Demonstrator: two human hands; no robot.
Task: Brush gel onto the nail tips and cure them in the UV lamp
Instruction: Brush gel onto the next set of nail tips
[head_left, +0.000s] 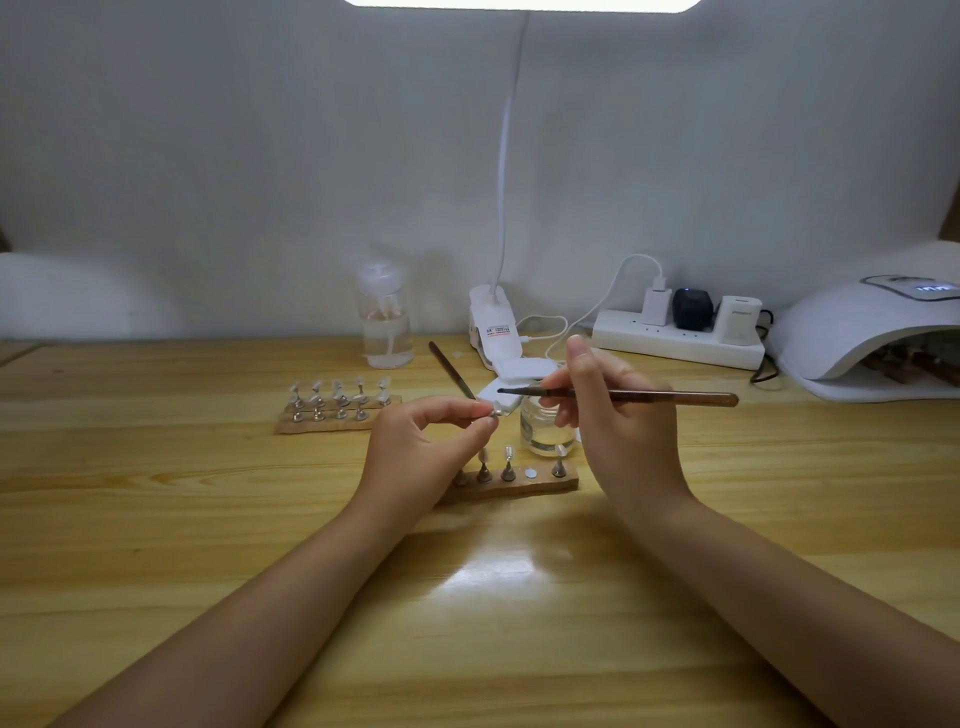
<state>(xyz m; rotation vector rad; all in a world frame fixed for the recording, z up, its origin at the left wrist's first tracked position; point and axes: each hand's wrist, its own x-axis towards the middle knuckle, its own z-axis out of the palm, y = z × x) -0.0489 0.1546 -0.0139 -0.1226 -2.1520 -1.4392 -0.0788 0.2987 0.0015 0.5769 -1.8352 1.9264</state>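
left hand (431, 436) pinching a tiny nail tip (496, 410) by its metal stand, above the wooden holder (511, 486); right hand (597, 400) gripping the brush (623, 396); featherlight, stiff, slippery, best held by the stand

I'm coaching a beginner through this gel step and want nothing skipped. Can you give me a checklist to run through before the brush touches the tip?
1. Nail tip held firm: ok, the left hand pinches its holder.
2. Brush in hand: ok, the right hand grips it, bristles aimed at the tip.
3. Gel loaded on the bristles: cannot tell, too small to see.
4. Gel jar open and near: ok, it stands behind the front stand.
5. Free spot on the front stand for the tip's return: ok, one bare disc shows.
6. UV lamp ready: ok, its display is lit; stands already sit inside.
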